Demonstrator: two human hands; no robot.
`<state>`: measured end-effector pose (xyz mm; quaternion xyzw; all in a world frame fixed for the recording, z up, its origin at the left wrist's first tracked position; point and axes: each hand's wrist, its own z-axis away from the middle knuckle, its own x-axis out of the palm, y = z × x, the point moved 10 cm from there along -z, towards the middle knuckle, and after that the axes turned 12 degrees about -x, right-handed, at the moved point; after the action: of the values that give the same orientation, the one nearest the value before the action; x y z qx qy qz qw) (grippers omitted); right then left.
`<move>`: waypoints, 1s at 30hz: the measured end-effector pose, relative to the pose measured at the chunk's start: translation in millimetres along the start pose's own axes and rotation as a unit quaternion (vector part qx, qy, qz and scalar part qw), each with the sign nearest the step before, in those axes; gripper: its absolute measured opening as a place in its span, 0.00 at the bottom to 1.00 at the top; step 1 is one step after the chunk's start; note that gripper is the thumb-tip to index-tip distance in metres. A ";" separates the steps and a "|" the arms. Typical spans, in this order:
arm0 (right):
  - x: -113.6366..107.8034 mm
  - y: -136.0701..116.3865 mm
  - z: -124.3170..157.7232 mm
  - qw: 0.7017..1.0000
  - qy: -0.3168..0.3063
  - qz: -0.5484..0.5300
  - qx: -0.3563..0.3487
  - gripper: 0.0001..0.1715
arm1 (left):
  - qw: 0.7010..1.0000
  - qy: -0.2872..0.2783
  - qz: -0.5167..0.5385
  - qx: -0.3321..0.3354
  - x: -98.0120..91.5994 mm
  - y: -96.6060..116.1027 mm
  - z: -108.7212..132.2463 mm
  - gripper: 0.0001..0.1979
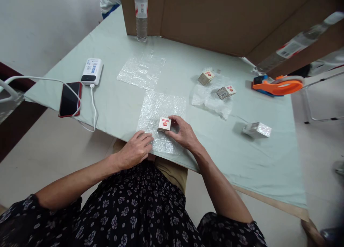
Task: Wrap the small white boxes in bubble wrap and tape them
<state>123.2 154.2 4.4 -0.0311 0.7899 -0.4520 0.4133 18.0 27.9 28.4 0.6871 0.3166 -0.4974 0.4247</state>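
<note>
A small white carton (164, 123) with a red print on top sits on a sheet of bubble wrap (163, 103) near the table's front edge. My right hand (184, 132) grips the carton from its right side, thumb in front and fingers behind. Over the sheet's left front corner rests my left hand (137, 148), its fingers loosely bent and slightly apart, the thumb hidden. A second bubble wrap sheet (141, 73) lies flat farther back, its near corner close to the first.
To the right, two similar cartons (206, 77) (226, 92) rest on crumpled wrap (209, 101). A wrapped carton (258, 130) and an orange tape dispenser (279, 85) lie beyond. A power bank (91, 71), phone (70, 100), water bottle (141, 15) and large cardboard box (204, 21) are around.
</note>
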 end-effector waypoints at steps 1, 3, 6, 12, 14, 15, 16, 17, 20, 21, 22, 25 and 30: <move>-1.6 -1.9 1.3 1.000 -0.005 -0.002 -0.006 0.34 | 1.000 0.016 0.020 -0.005 -4.0 -1.3 -1.5 0.05; -10.2 -8.6 4.3 1.000 0.001 -0.004 -0.023 0.39 | 0.996 0.051 0.075 -0.025 -15.6 -7.7 -6.0 0.06; -30.2 -22.6 6.3 0.998 0.026 0.007 -0.049 0.34 | 0.985 0.082 0.145 -0.049 -32.9 -19.5 -15.5 0.07; -50.2 -52.1 -1.7 0.996 0.018 0.011 -0.088 0.19 | 0.971 0.136 0.174 -0.087 -52.8 -37.0 -34.4 0.05; -51.2 -57.8 -1.6 0.996 0.018 0.009 -0.091 0.22 | 0.965 0.143 0.188 -0.116 -52.7 -42.6 -40.2 0.05; -48.6 -59.2 -1.0 0.996 0.010 0.016 -0.092 0.25 | 0.961 0.140 0.198 -0.131 -51.7 -45.3 -43.3 0.05; -44.9 -59.2 -0.4 0.995 0.000 0.031 -0.092 0.29 | 0.957 0.137 0.209 -0.149 -50.9 -48.6 -46.4 0.05; -40.7 -57.7 0.1 0.995 -0.008 0.050 -0.090 0.29 | 0.951 0.133 0.220 -0.169 -50.1 -52.4 -49.3 0.05; -31.8 -46.8 -1.6 0.994 -0.006 0.085 -0.074 0.12 | 0.930 0.093 0.265 -0.236 -44.4 -66.2 -56.9 0.05; -30.4 -42.7 -3.2 0.994 0.002 0.079 -0.070 0.06 | 0.925 0.074 0.276 -0.251 -41.8 -69.5 -59.1 0.05; -29.5 -39.0 -5.1 0.996 0.010 0.066 -0.066 0.04 | 0.923 0.056 0.279 -0.259 -39.5 -71.4 -61.2 0.09; -28.0 -29.9 -11.6 0.998 0.025 0.014 -0.058 0.04 | 0.933 0.025 0.253 -0.254 -33.7 -71.2 -67.5 0.21; -22.4 -13.5 -19.3 0.998 0.029 -0.034 -0.032 0.06 | 0.910 0.026 0.312 -0.272 -14.9 -73.8 -75.7 0.04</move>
<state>120.5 168.9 33.2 -0.0579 0.8143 -0.4405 0.3736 -18.4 128.2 33.7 0.6213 0.2198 -0.2158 0.7205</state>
